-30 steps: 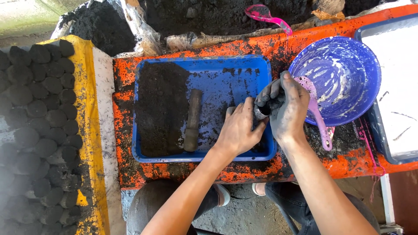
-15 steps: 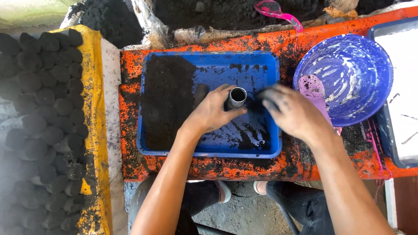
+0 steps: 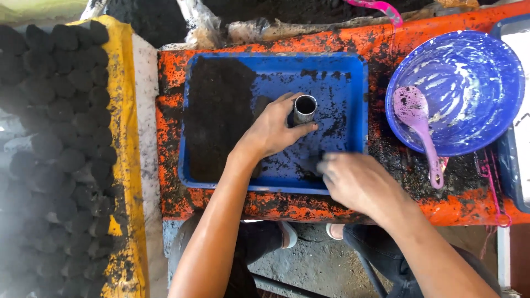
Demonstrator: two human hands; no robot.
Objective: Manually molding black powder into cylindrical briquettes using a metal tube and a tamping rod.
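My left hand grips a short metal tube that stands upright in the blue tray. A heap of black powder fills the tray's left half. A dark wooden rod is mostly hidden under my left hand. My right hand, blurred, is at the tray's near right corner, its blackened fingertips down on the tray's dusty floor. I cannot tell whether it holds powder.
A blue bowl smeared with white paste holds a purple scoop at the right. Several black round briquettes lie in rows on a yellow sheet at the left. The orange bench is dirty with black dust. A pink scoop lies behind.
My left hand carried the tube from the tray's right edge to its middle and set it upright. My right hand left the tube and swept toward the near right corner.
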